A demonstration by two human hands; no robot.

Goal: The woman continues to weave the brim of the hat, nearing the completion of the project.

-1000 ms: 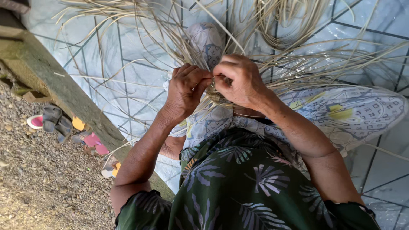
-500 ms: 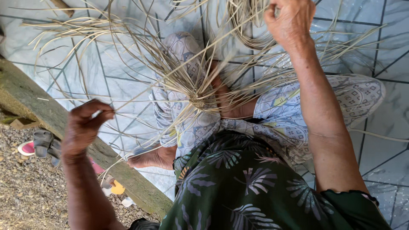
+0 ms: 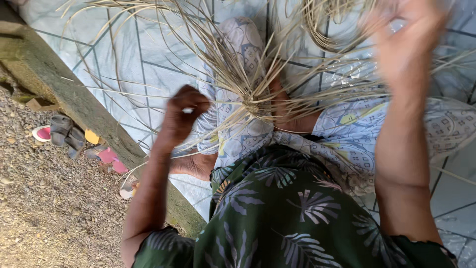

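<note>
Hands part above a knot of straw

Left hand point(image 3: 181, 111), pinched on a thin strand, sits nearer the woven centre point(image 3: 253, 106); right hand point(image 3: 404, 44) is blurred, grip unclear.

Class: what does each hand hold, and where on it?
Left hand pinches thin straw strands away from the knot. Right hand is blurred; cannot tell.

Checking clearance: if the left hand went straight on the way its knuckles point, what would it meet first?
Probably the fanned straw strands right beside the left hand, before the patterned trouser knee; depth is unclear.
</note>
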